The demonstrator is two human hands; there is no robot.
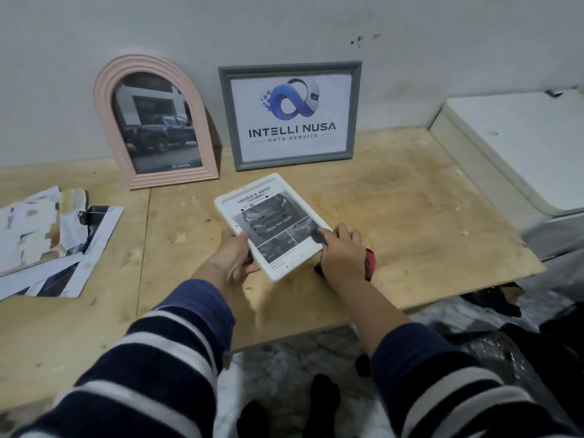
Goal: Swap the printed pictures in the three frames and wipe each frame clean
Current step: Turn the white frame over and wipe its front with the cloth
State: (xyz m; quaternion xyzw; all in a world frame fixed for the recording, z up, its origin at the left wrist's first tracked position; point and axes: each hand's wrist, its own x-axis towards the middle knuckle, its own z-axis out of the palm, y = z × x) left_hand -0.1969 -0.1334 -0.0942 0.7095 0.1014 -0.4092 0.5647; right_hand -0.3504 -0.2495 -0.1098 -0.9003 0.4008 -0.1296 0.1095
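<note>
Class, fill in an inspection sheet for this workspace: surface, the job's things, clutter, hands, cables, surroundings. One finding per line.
Surface: plywood tabletop, scuffed and stained.
Job's things: pink arched frame and grey frame lean on the wall; white frame lies flat, print showing.
Clutter: loose printed sheets at left.
Hands: left hand grips the white frame's edge; right hand presses a dark cloth on its face.
Cables: nothing seen.
Surroundings: grey wall; white box at right.

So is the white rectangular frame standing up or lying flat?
Lying flat on the wooden table: white rectangular frame faces up, left hand gripping its edge.
</note>
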